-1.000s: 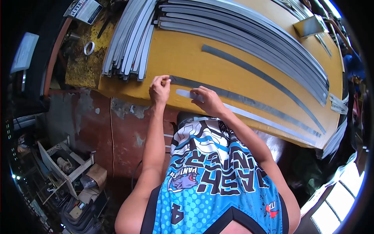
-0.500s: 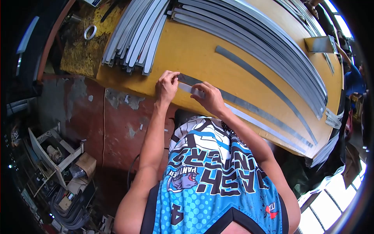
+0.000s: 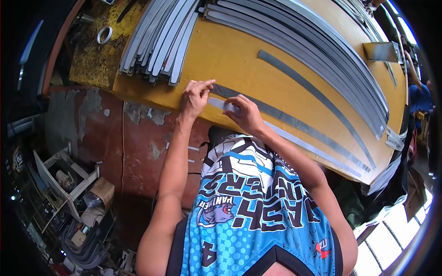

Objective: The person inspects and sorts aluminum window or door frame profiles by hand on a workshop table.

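Observation:
My left hand (image 3: 195,99) is at the left ends of two long strips, its fingers pinched together by the dark grey strip (image 3: 285,117). Whatever lies between those fingertips is hidden. Nearer my body, a light grey strip (image 3: 304,145) runs along the table edge. My right hand (image 3: 245,113) curls its fingers over this strip, a short way from its left end, and covers part of it. Another dark curved strip (image 3: 313,85) lies apart, farther back on the yellow table (image 3: 221,50).
A stack of grey strips (image 3: 161,39) lies at the back left, a long curved stack (image 3: 304,50) at the back right. A tape roll (image 3: 104,35) and a metal box (image 3: 382,51) sit on the table. Another person's blue sleeve (image 3: 420,96) shows at far right. A wooden frame (image 3: 69,184) stands lower left.
My left hand has shifted slightly left and up, its fingers extending more over the end of the dark strip. The right hand has moved slightly left; the strips lie nearly as before.

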Tool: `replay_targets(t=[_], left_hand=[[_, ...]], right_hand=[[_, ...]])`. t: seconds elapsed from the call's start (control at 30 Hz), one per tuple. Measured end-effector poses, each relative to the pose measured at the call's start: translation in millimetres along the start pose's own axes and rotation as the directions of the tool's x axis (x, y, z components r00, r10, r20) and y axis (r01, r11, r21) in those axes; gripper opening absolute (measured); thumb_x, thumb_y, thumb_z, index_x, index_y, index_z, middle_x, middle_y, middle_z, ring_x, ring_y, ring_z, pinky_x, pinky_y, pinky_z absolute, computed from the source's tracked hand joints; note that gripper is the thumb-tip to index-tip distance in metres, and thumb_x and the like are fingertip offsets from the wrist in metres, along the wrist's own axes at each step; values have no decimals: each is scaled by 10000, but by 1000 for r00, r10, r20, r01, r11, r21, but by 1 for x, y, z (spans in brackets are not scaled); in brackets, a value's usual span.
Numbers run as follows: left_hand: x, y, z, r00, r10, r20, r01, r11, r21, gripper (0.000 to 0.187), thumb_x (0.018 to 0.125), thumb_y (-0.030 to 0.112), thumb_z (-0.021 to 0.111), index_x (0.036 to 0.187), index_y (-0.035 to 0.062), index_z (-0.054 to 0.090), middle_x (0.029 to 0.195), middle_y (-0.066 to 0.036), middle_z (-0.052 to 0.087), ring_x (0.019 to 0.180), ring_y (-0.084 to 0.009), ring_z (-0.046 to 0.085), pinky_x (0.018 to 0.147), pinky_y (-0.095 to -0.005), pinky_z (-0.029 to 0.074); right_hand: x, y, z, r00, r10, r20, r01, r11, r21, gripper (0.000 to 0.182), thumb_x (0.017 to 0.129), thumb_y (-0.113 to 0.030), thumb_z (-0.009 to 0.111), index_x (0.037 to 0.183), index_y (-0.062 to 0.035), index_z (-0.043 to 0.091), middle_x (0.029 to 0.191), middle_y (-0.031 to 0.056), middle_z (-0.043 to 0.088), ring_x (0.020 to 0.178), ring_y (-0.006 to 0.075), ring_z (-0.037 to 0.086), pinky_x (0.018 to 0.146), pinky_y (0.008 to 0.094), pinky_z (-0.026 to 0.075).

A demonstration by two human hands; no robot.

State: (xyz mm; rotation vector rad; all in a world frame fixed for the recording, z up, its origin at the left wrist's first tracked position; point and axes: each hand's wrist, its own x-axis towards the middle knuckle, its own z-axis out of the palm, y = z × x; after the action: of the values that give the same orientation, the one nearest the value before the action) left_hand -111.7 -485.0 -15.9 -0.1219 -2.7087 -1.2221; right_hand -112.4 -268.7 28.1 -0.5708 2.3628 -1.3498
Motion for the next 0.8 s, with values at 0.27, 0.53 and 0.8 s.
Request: replay_targets(t=[0.27,0.53,0.8], left_hand=[[0,3,0,998,-55,19,56,997,-48,324,852,-53,604,1126,82,712,934,-61,730,857,-246,636,778,-355,524],[1,10,-3,993,-111,41,113,992,-62,303,854,-33,618,1126,73,702,929,-62,726,864,-247,639,787,-357,525],[0,9,3,995,-103,-12,102,994,-49,342,790,-4,662,1110,108,702,912,-28,707,853,-260,609,835,-383,495]], right_hand=[[2,0,0,994,7,-108,-28,980,-195,304,823,-268,776,1073,-121,686,954,127,646,818,353,668,709,417,547],[12,5,-7,995,9,-100,-36,962,-269,278,834,-259,772,1080,-147,708,892,111,646,736,316,670,649,399,541],[15,19,-7,966,-201,-159,137,928,-345,262,779,-138,797,1025,-116,708,891,85,625,808,292,624,707,388,513]])
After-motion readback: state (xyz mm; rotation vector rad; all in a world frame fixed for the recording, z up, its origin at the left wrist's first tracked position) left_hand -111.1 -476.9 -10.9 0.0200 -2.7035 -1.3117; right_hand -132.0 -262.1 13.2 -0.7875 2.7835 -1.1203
